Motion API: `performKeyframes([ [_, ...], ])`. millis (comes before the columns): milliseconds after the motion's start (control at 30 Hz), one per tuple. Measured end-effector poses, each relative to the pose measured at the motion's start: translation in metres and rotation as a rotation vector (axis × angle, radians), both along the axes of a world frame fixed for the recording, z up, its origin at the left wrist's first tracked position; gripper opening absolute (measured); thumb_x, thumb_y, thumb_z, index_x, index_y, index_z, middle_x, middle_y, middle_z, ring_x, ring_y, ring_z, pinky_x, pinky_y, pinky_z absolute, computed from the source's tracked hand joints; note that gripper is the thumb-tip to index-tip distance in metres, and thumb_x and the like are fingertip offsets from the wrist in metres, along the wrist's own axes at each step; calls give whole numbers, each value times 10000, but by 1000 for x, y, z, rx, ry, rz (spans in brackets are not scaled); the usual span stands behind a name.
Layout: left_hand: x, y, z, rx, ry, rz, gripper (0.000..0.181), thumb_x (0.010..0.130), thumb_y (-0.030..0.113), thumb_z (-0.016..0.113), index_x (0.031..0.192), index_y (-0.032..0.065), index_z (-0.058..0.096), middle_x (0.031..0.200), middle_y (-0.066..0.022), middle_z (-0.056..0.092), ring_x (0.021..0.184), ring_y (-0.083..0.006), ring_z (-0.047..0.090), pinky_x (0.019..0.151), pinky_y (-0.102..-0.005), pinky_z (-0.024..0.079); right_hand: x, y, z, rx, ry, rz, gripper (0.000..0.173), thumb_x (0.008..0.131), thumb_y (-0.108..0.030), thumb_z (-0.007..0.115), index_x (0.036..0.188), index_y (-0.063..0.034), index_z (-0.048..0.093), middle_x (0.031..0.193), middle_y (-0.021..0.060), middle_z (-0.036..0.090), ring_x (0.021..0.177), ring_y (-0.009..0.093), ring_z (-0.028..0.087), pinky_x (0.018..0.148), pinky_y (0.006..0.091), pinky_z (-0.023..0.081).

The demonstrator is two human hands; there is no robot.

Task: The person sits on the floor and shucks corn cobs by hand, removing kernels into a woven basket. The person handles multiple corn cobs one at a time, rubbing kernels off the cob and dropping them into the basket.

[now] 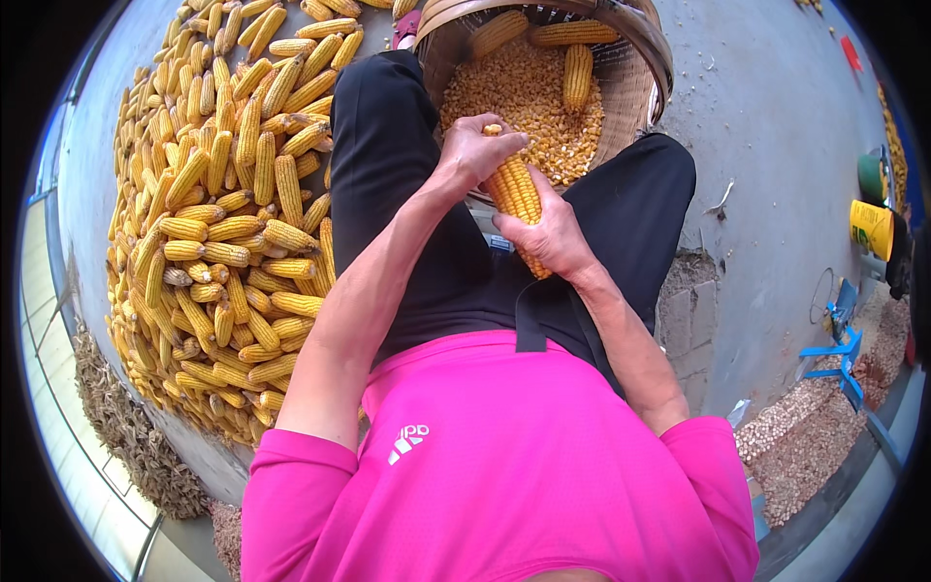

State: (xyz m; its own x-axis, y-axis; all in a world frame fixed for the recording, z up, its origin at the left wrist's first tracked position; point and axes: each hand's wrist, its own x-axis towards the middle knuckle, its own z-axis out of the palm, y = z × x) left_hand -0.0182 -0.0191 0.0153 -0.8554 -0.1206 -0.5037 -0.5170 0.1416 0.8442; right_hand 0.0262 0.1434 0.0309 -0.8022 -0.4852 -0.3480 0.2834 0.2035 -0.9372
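My right hand [550, 231] is wrapped around a yellow ear of corn [515, 190], which slants between my thighs. At its upper end, my left hand [474, 151] has its fingers and thumb closed on the ear, and a small pale tip pokes out above them. The fingers hide that end, so I cannot tell how many kernels are off it. Just beyond my hands, a woven bamboo basket [631, 109] stands between my knees with a hooped handle over it. Loose corn kernels [502, 91] cover its bottom, with several whole ears [577, 76] lying on top.
A large heap of corn ears [218, 240] spreads over the concrete floor on my left. Dry husks [138, 444] are piled behind it. To the right are a yellow container [871, 229], a blue metal frame [844, 364] and a pale brownish pile [807, 444].
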Motion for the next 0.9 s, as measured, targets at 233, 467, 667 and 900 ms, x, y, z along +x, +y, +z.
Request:
performKeyframes([
  [233, 7, -4, -10, 330, -10, 152, 411, 831, 409, 694, 969, 31, 609, 794, -21, 590, 711, -119, 568, 624, -284, 479, -8, -1, 21, 304, 190, 29, 811, 730, -233, 755, 1385, 16, 346, 1050, 202, 652, 953, 257, 658, 848, 327, 502],
  [467, 16, 2, 0, 391, -180, 121, 393, 875, 288, 559, 1206, 84, 505, 1028, -81, 570, 885, -183, 596, 697, -351, 524, -9, 3, 3, -49, -26, -3, 609, 778, -169, 711, 1300, -19, 434, 1012, 114, 646, 827, 200, 653, 744, 315, 527],
  [667, 9, -3, -13, 602, -202, 187, 449, 927, 392, 505, 1290, 128, 484, 1108, -48, 572, 962, -183, 603, 767, -344, 526, -23, 8, 14, -252, -467, -78, 497, 834, -273, 701, 1216, -46, 479, 838, 59, 582, 610, 111, 587, 456, 237, 497],
  [900, 10, -1, 5, 509, -90, 101, 389, 867, 353, 604, 1160, 109, 527, 914, -19, 578, 770, -114, 562, 617, -270, 444, -26, 16, 19, -396, -616, -64, 449, 864, -275, 651, 1201, -49, 458, 832, 84, 586, 610, 132, 606, 416, 246, 512],
])
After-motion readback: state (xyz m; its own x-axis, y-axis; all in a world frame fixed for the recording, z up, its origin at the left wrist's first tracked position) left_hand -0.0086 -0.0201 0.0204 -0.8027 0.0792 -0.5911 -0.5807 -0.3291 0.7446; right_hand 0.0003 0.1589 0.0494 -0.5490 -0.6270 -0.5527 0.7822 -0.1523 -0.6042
